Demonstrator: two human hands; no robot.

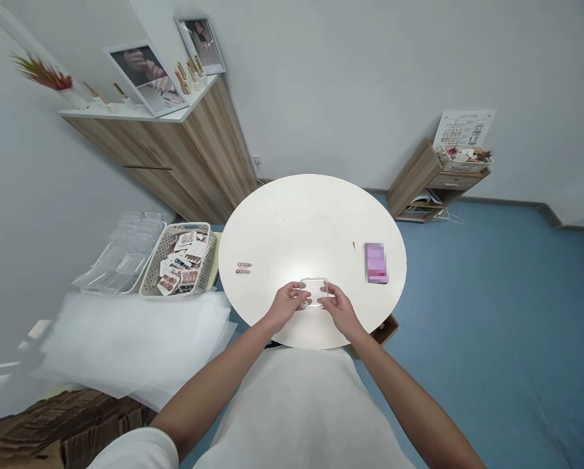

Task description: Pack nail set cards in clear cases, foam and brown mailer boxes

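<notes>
A clear plastic box (pixel 314 284) is held between my two hands, just over the near part of the round white table (pixel 311 215). My left hand (pixel 288 302) grips its left side, with fingertips showing through the plastic. On the opposite side, my right hand (pixel 339 306) is closed on the box's edge. A small round mark shows near its lower left corner. To the left of my hands lies a set of press-on nails (pixel 244 268) in two short rows. A purple packet, partly blurred (pixel 375 263), rests at the table's right side.
Left of the table stand a white basket (pixel 148 286) of nail cards and a stack of clear plastic trays (pixel 126 260). Translucent sheets (pixel 140 339) lie nearer me. A wooden cabinet (pixel 223 143) is behind left, a small shelf (pixel 414 179) behind right.
</notes>
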